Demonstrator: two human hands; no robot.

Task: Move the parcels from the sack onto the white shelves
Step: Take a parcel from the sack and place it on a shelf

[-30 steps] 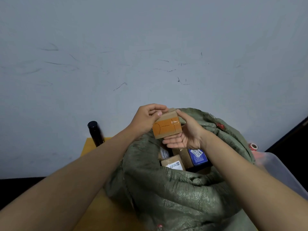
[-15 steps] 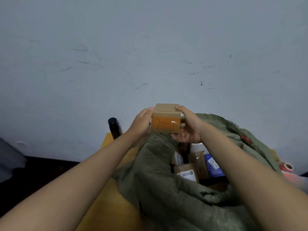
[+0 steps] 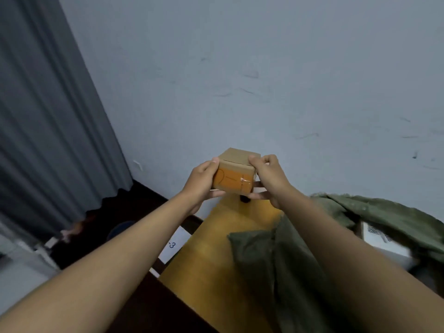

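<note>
Gripping small brown cardboard parcel (image 3: 236,173), orange-taped front: left hand (image 3: 201,182), right hand (image 3: 268,177), opposite sides.

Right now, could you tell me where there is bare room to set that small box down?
The yellow tabletop is bare between its left edge and the green sack, below both hands. To the right the sack covers it, with a white parcel in its mouth.

Hidden behind the small brown cardboard box with orange tape (image 3: 234,175): most of a dark round object (image 3: 245,199), only its lower edge showing below centre. Cut off at the lower right edge: the green woven sack (image 3: 288,272). Blurred at far right: a white-labelled parcel (image 3: 382,243), print unreadable. Half covered at lower left centre: a white paper tag (image 3: 174,243).
</note>
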